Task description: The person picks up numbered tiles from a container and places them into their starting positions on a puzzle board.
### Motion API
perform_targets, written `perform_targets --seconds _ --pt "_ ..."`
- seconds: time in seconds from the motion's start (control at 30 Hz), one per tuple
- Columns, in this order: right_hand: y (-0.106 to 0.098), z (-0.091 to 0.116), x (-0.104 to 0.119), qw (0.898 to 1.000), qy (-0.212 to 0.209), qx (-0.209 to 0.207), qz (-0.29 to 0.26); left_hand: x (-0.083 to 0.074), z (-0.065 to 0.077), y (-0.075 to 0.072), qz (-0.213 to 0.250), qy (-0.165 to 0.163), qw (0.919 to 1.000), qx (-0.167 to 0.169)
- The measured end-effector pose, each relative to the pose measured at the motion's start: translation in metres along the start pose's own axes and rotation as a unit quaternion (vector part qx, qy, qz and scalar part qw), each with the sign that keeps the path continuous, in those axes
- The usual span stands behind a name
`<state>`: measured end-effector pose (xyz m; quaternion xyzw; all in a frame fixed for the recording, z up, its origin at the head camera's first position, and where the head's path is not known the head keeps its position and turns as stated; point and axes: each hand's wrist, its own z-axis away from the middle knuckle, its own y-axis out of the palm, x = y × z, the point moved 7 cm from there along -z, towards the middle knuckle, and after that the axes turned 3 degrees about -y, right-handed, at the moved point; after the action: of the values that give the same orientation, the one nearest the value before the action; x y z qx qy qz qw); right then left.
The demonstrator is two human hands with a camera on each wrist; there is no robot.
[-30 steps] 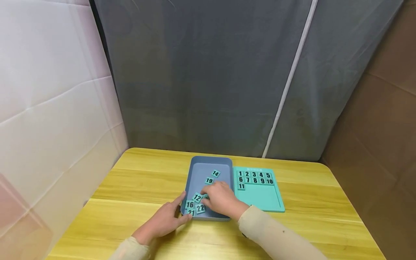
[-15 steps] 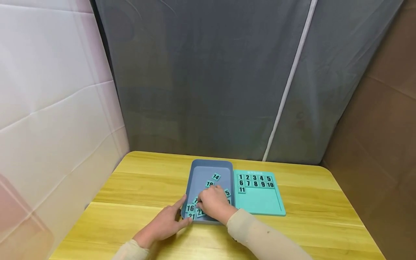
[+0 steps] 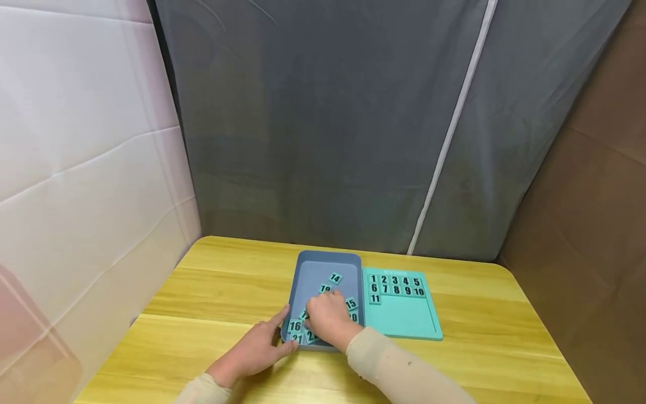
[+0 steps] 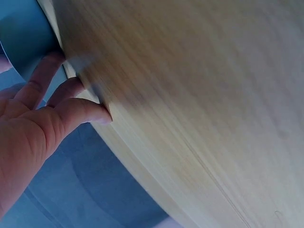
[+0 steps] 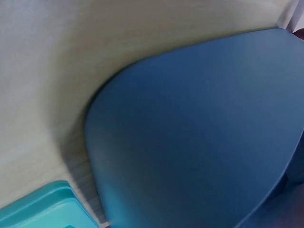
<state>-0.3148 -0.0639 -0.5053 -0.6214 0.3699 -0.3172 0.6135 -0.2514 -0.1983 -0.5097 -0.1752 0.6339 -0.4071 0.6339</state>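
My left hand (image 3: 254,349) steadies the near left corner of a blue-grey tray (image 3: 315,264), thumb at the near rim and fingers along the left side. In the left wrist view, that hand (image 4: 38,116) has its fingers extended beside the tray (image 4: 26,38). My right hand (image 3: 330,320) reaches down into the tray, fingers bent over a number tile (image 3: 303,314) that is mostly covered. Whether it pinches a tile is hidden. Around it lie tiles 14 (image 3: 335,278), 19 (image 3: 325,288), 15 (image 3: 351,303), 16 (image 3: 295,326) and 21 (image 3: 296,338).
Right of the tray lies a teal number board (image 3: 404,322), its top two rows filled with tiles 1 to 10 and tile 11 (image 3: 375,299) below. Both stand on a yellow wooden table (image 3: 227,280). A grey curtain (image 3: 328,123) hangs behind.
The right hand has shifted left within the tray, uncovering tiles 15 and 20 and covering most of tile 12. The left hand stays at the tray corner. The head view has tilted up slightly.
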Motion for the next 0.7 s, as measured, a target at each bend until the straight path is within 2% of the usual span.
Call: perform_targets --seconds 0.2,0.37,0.43,0.53,0.7 --pt "-0.002 0.003 -0.002 0.999 -0.012 -0.024 -0.028 0.001 0.003 0.001 -0.003 -0.008 1.0 0.002" --pt "-0.026 0.012 -0.025 0.992 -0.015 -0.071 -0.107 -0.002 0.001 0.001 0.005 0.004 1.0 0.002" --pt "-0.037 0.02 -0.043 0.986 -0.013 -0.088 -0.139 -0.003 0.0 0.001 0.006 0.008 0.9999 -0.001" --pt "-0.047 0.037 -0.085 0.98 0.011 -0.105 -0.168 -0.005 0.0 0.0 0.003 0.006 0.9999 -0.008" --pt "-0.043 0.069 -0.164 0.98 0.075 -0.099 -0.156 -0.001 0.004 -0.002 0.003 -0.019 0.9997 -0.015"
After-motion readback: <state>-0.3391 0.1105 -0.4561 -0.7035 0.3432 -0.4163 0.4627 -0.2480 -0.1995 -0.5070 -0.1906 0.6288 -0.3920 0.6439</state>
